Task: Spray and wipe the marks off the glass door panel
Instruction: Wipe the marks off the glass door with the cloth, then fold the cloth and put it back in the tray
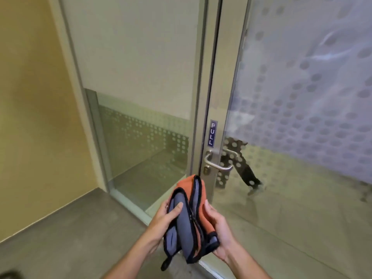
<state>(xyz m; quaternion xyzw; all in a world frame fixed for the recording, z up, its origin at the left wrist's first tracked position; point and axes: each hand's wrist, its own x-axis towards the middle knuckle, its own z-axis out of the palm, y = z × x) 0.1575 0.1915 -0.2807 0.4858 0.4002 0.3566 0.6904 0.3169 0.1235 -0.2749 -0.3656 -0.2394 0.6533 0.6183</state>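
Orange and grey, the one cloth [189, 222] sits low in the middle of the frame, folded into loose layers with a dark trimmed edge, and you hold it with both hands. Your left hand [163, 220] cups it from the left, the thumb pressed flat on the grey side. Your right hand [218, 234] grips it from the right, fingers curled behind the orange side with the thumb along the edge. A small dark tab of the cloth hangs down below your left wrist.

The glass door panel [302, 97] fills the right of the frame, above and beyond the cloth and apart from it. It carries a frosted dot pattern, with pale streaks near the upper right. One metal handle [218, 163] juts from the door frame just above the cloth, and one blue label [211, 133] reading PULL sits over it. A second glass pane [136, 77] stands at centre left, beside a yellow wall [34, 97]. The floor [80, 238] is grey and smooth.
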